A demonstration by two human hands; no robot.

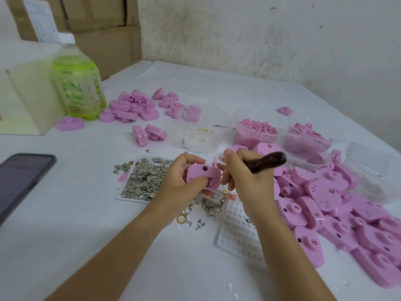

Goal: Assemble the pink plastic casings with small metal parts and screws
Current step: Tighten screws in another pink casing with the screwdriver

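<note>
My left hand (179,181) grips a pink plastic casing (202,175) above the table, thumb pressed on its front near a dark slot. My right hand (245,179) holds a screwdriver with a dark brown wooden handle (269,161), its thin shaft (223,193) passing under the casing. The thumb and forefinger of that hand also pinch a tiny pink piece (218,159) just right of the casing's top. A clear tray of small grey metal parts (145,178) lies left of my hands. Loose screws (208,206) are scattered below them.
A big heap of pink casings (338,209) fills the right side; a smaller pile (138,107) sits at the back. Clear tubs hold pink pellets (256,131) and rings (201,135). An empty blister tray (236,231), a phone (21,179) and a green bottle (78,83) stand around.
</note>
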